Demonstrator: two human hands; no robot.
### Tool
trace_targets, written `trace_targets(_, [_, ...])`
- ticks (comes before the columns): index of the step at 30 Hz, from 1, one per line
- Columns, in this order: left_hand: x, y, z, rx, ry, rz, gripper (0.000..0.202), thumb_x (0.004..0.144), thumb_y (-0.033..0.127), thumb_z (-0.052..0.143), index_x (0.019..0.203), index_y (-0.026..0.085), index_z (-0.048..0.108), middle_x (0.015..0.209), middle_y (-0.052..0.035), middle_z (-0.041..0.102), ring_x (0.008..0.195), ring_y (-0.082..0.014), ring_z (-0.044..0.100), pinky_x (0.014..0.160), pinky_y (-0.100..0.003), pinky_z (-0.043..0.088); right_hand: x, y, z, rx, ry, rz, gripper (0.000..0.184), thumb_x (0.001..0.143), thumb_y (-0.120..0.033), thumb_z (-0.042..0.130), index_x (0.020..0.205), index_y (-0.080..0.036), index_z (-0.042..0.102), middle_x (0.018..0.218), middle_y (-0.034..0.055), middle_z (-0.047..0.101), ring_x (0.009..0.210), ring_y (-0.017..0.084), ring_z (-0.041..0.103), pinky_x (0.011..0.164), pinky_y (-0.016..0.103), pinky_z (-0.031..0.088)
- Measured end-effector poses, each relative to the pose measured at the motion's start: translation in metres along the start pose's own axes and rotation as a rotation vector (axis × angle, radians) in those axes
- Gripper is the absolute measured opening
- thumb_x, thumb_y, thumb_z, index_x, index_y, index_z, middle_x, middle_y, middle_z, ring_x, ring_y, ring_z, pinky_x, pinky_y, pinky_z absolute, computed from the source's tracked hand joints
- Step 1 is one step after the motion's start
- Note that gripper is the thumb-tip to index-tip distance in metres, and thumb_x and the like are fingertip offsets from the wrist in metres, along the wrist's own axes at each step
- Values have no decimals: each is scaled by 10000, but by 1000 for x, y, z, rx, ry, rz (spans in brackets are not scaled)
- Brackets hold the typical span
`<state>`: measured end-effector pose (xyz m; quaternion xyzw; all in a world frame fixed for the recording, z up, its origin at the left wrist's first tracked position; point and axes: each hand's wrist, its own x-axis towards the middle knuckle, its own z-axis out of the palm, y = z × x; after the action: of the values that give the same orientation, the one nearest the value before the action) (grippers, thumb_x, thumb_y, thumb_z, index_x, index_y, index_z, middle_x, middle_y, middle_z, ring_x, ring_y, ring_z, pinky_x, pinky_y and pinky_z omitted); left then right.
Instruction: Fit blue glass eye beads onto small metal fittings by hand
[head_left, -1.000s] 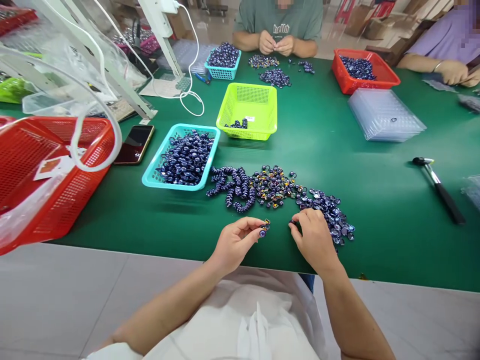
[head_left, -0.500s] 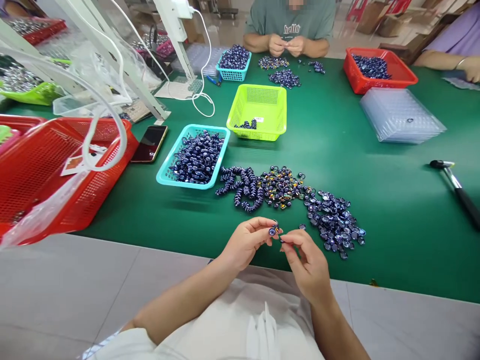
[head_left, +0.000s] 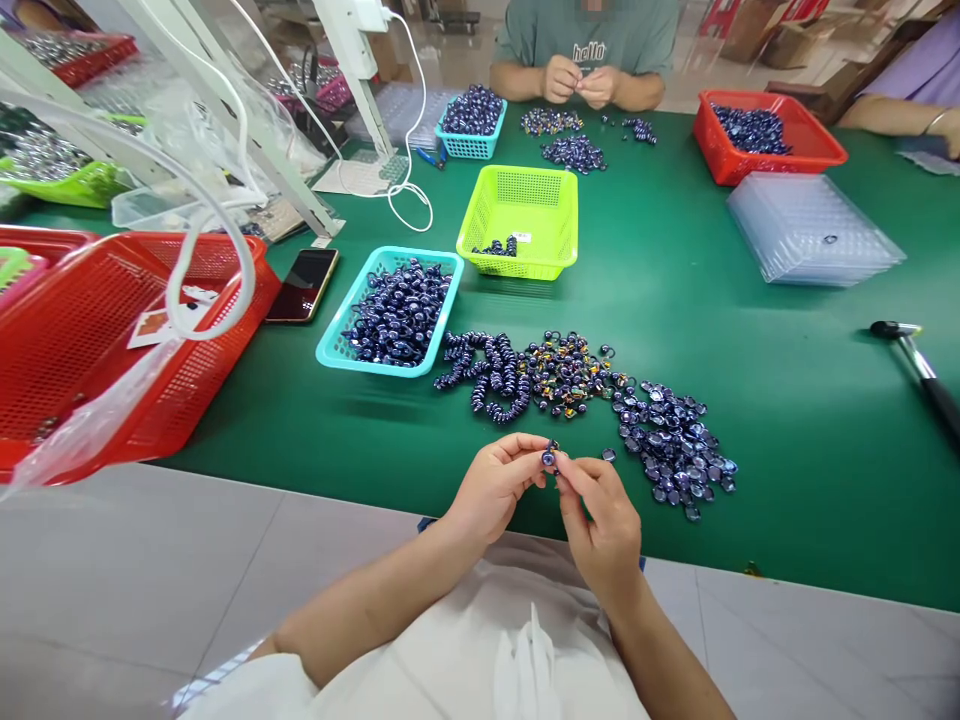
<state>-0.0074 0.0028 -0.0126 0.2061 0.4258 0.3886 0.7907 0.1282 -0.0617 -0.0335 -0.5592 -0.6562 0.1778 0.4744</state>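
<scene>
Just over the table's near edge, my left hand (head_left: pixel 489 492) pinches a small shiny dark-blue piece (head_left: pixel 548 458) between thumb and fingers. It has a round end and a hint of gold; its exact kind is too small to tell. My right hand (head_left: pixel 604 522) is closed against it, fingertips pinching a tiny dark part that is mostly hidden. Beyond the hands lie a pile of small gold-and-blue pieces (head_left: pixel 566 372) and a curling row of dark-blue ring-like pieces (head_left: pixel 501 378). A heap of flat dark-blue discs (head_left: pixel 675 440) spreads to the right.
A light-blue basket (head_left: pixel 327 350) full of dark-blue pieces and a green basket (head_left: pixel 551 210) stand ahead. Left are a phone (head_left: pixel 306 284) and red basket (head_left: pixel 214 370); right, clear trays (head_left: pixel 814 228) and a hammer (head_left: pixel 911 355). Across the table, a co-worker's hands (head_left: pixel 579 82) handle something small.
My right hand has moved slightly left and up, bringing its tiny part against the piece in my left hand. My left hand stays nearly in place; the view shifts a little.
</scene>
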Motion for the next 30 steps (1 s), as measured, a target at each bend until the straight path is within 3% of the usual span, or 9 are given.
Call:
trace_targets(4, [-1, 0, 1, 9, 6, 30, 227, 674, 231, 845, 818, 109, 719, 800, -66, 746, 633, -89, 588, 646, -215, 468, 1, 0, 0, -53, -25, -82, 594, 923, -48, 515, 1429, -358, 488, 1064, 78, 620, 937, 188, 659, 767, 323, 581])
trace_targets(7, [-2, 1, 0, 11, 6, 38, 225, 684, 234, 842, 829, 112, 721, 802, -66, 751, 633, -91, 595, 648, -216, 474, 4, -1, -4, 35, -55, -66, 555, 919, -45, 527, 1381, -353, 543, 1032, 59, 633, 923, 176, 660, 765, 308, 577])
trace_targets(12, [-4, 1, -1, 12, -5, 55, 244, 673, 242, 857, 824, 113, 716, 793, -61, 751, 645, -109, 633, 652, -227, 493, 5, 0, -7, 249, -66, 117, 348, 927, -120, 566, 1212, -305, 642, 1032, 53, 664, 944, 185, 659, 799, 334, 583])
trace_targets(16, [-4, -1, -1, 8, 9, 39, 264, 652, 237, 876, 825, 116, 717, 782, -53, 750, 674, -123, 662, 688, -241, 522, -1, 3, -3, 268, 1, 294, 248, 932, -220, 591, 1168, -270, 649, 1038, 68, 666, 917, 192, 670, 791, 343, 595])
trace_targets(21, [-4, -2, 0, -23, -2, 24, 269, 656, 233, 876, 825, 114, 704, 785, -58, 754, 684, -131, 682, 722, -263, 549, -3, 4, 1, 327, 29, 373, 209, 926, -283, 613, 1124, -255, 671, 1051, 71, 681, 913, 202, 688, 784, 349, 609])
trace_targets(25, [-5, 1, 0, -50, -3, -11, 266, 659, 228, 870, 824, 111, 696, 801, -75, 758, 676, -140, 686, 681, -259, 549, -4, 5, 1, 448, 3, 435, 160, 917, -291, 633, 1066, -252, 676, 965, 44, 709, 775, 178, 711, 729, 338, 630])
trace_targets(30, [-7, 6, -1, -109, -64, -85, 223, 663, 204, 862, 802, 105, 718, 797, -74, 756, 664, -119, 680, 674, -224, 541, -7, 4, -2, 492, 39, 395, 118, 890, -233, 672, 1002, -258, 698, 949, 33, 686, 756, 164, 704, 706, 316, 631])
